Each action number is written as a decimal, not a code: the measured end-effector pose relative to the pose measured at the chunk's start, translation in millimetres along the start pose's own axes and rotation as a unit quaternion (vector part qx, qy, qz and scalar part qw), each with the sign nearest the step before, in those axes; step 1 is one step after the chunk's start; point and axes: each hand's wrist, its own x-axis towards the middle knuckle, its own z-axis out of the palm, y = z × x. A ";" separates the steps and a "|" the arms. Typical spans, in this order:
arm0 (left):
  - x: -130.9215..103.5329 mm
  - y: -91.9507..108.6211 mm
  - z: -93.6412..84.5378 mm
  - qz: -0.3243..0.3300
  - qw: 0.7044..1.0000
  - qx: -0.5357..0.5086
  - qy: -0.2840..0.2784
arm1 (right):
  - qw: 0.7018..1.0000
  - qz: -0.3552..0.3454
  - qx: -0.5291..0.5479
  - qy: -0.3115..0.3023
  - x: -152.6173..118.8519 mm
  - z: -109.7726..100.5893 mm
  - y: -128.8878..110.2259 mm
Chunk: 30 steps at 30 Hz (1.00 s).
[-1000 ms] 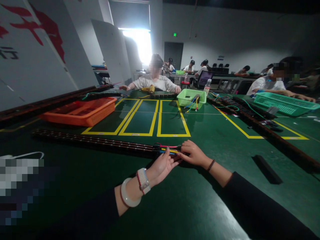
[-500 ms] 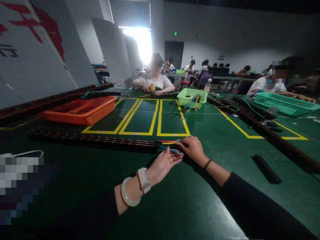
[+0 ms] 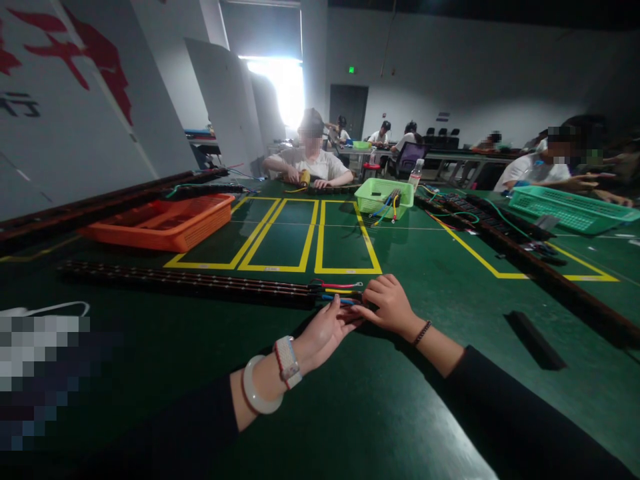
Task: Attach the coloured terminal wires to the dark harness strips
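A long dark bar assembly (image 3: 215,283) lies across the bench, with a red wire (image 3: 343,286), a yellow wire (image 3: 340,291) and a blue wire (image 3: 344,301) coming out of its right end. The red wire carries a metal ring lug. My left hand (image 3: 323,337) has the blue wire between its thumb and fingers, palm turned up. Touching the left fingertips, my right hand (image 3: 393,307) is curled at the wire ends with its thumb extended. Its fingers hide the blue wire's tip, so what they pinch cannot be made out.
An orange basket (image 3: 200,230) sits to the left, beyond the bar. A light green basket (image 3: 383,193) with wires stands ahead. A black strip (image 3: 535,340) lies to the right, near another long bar (image 3: 555,287). A co-worker (image 3: 310,160) sits across the bench.
My right hand has shifted from the red and yellow wire ends down to the blue wire's end. The red wire's lug is now uncovered. My left hand stays in place.
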 end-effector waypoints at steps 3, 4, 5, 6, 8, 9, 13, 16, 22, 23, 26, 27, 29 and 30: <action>0.3 -0.2 0.4 -0.001 1.000 0.000 0.007 | 1.000 -0.025 -0.014 0.001 -0.2 3.3 -0.5; 0.4 0.0 0.6 -0.002 1.000 0.003 0.011 | 1.000 -0.024 -0.012 0.005 -0.1 4.5 -0.5; 0.4 0.3 0.7 -0.003 1.000 0.007 0.012 | 1.000 -0.018 -0.010 0.010 0.0 5.4 -0.4; 0.4 0.8 0.9 -0.004 1.000 0.011 0.011 | 1.000 -0.007 -0.008 0.013 0.2 5.9 -0.3; -0.1 1.7 1.1 -0.014 1.000 0.021 0.003 | 1.000 0.025 -0.006 0.016 0.7 6.0 0.3; -0.6 2.1 1.2 -0.024 0.999 0.030 -0.003 | 0.999 0.041 -0.007 0.016 0.9 5.8 0.8; -3.2 3.0 1.3 -0.066 0.995 0.071 -0.025 | 0.996 0.083 -0.003 0.017 1.2 6.5 2.7; -4.7 3.3 1.2 -0.073 0.993 0.085 -0.048 | 0.993 0.113 0.008 0.025 1.1 10.0 3.5; -4.4 2.8 1.1 -0.080 0.991 0.095 -0.051 | 0.986 0.143 0.076 0.027 1.3 18.0 4.6; -4.0 2.6 1.0 -0.082 0.991 0.096 -0.050 | 0.986 0.134 0.092 0.023 1.5 18.8 4.8; -3.0 2.7 1.9 -0.087 0.990 0.096 -0.046 | 0.985 0.102 0.140 0.004 2.8 20.6 4.7; -3.0 3.2 2.5 -0.091 0.990 0.094 -0.045 | 0.984 0.098 0.151 -0.003 3.5 21.1 4.4; -3.6 4.8 4.3 -0.100 0.990 0.086 -0.042 | 0.981 0.100 0.164 -0.014 5.2 22.1 3.4; -4.0 5.6 5.0 -0.103 0.990 0.082 -0.040 | 0.981 0.103 0.164 -0.018 6.1 22.7 2.7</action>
